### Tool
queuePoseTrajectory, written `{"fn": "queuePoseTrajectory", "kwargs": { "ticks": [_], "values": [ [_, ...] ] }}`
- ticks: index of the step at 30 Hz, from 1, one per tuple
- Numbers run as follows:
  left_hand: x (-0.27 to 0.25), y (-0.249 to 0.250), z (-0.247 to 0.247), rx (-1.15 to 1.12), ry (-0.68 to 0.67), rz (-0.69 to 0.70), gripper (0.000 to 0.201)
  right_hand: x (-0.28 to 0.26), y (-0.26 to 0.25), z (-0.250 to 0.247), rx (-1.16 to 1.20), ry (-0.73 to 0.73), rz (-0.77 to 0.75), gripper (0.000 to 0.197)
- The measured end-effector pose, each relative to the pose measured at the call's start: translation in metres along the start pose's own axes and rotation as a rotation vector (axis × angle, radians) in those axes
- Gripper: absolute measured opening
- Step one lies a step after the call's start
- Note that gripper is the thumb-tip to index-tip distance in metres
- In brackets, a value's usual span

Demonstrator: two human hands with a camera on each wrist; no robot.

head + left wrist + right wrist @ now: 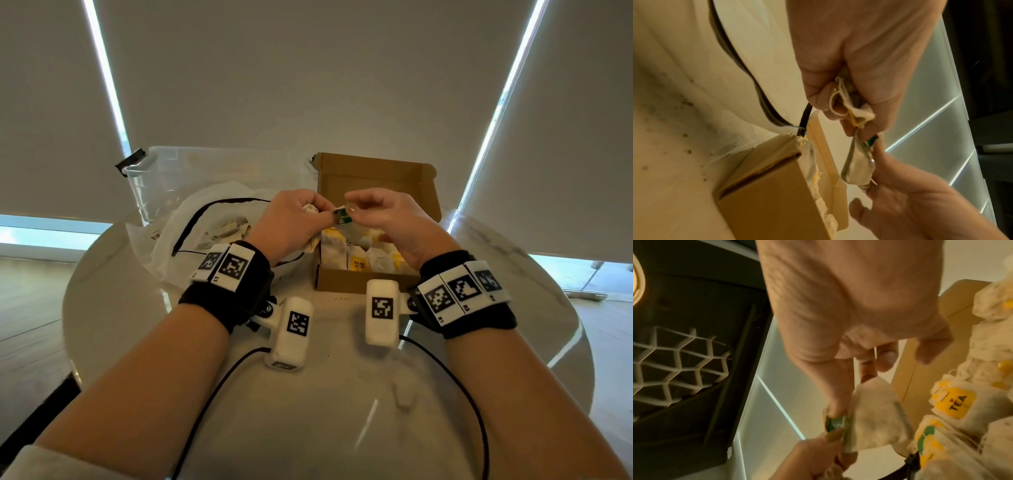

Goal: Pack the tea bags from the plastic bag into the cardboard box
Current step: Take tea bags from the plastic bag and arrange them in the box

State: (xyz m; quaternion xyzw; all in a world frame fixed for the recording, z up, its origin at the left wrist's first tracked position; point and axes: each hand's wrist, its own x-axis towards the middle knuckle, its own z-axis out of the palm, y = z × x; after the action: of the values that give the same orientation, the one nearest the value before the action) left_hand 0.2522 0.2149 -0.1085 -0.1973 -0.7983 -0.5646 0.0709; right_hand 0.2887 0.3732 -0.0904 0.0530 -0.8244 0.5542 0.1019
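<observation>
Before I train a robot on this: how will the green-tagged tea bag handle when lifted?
Probably floppy: the green-tagged tea bag sags below the right hand pinching it. Likely light, since fingertips alone carry it. Its tag is also pinched by the left hand, so it may snag.

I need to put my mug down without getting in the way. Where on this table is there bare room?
Bare room: the near table between the forearms, crossed only by thin cables, and the strip right of the cardboard box. Crowded: the far side, where the plastic bag, the clear bin and the box stand close together.
</observation>
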Motion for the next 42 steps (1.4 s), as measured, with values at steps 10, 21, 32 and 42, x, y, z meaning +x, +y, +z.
{"fn": "queuePoseTrajectory", "kwargs": {
  "ticks": [10, 21, 32, 42],
  "values": [
    [-0.001, -0.008, 0.012, -0.116, -0.125, -0.161, 0.037, 0.024, 0.019, -0.012, 0.204, 0.344, 0.447, 0.005],
    [0.000, -0.011, 0.011, -0.306, -0.194, -0.285, 0.041, 0.046, 0.044, 0.010, 0.117, 0.256, 0.440, 0.024],
    [0.006, -0.007, 0.010, -0.674, -0.095, -0.307, 0.033, 0.010, 0.008, 0.006, -0.118, 0.209, 0.119, 0.018],
    [0.006, -0.006, 0.012, -0.759, -0.042, -0.376, 0.023, 0.004, -0.002, 0.009, 0.067, 0.143, 0.143, 0.006]
  ]
}}
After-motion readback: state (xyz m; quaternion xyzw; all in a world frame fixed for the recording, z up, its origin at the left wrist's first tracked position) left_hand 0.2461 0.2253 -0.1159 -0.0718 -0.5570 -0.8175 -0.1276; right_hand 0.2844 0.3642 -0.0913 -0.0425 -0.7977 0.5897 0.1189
